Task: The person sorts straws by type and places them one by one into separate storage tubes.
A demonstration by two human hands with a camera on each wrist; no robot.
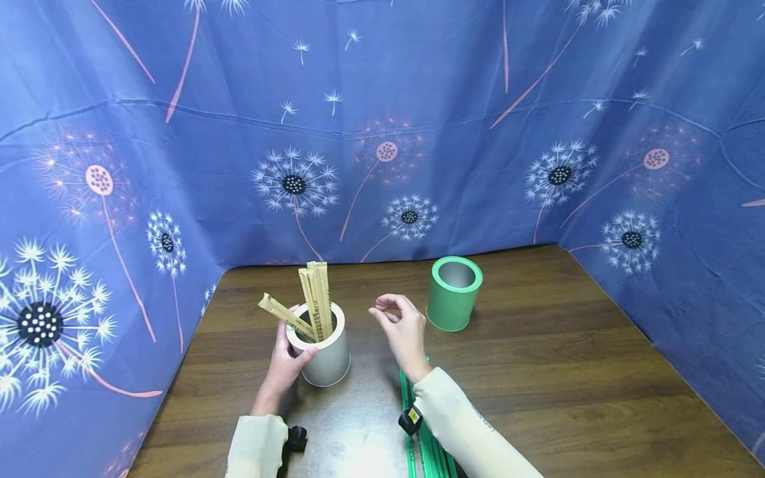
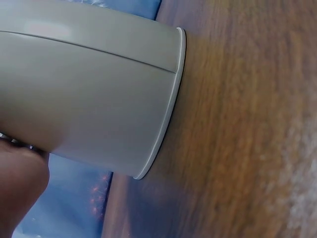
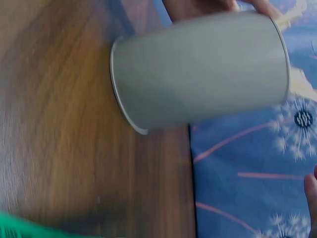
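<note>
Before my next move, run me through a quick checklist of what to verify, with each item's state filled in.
1. Grey can upright: ok.
2. Left hand gripping that can: ok.
3. Right hand free: ok, nothing shows in its fingers.
4. Paper-wrapped sticks standing together: not ok, one leans apart from the others.
5. Green can upright with its opening uncovered: ok.
6. Green strips clear of the right sleeve: cannot tell, the sleeve hides part of them.

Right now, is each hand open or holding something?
Left hand: holding the pale can.
Right hand: open, loosely curled, nothing visible in it.
</note>
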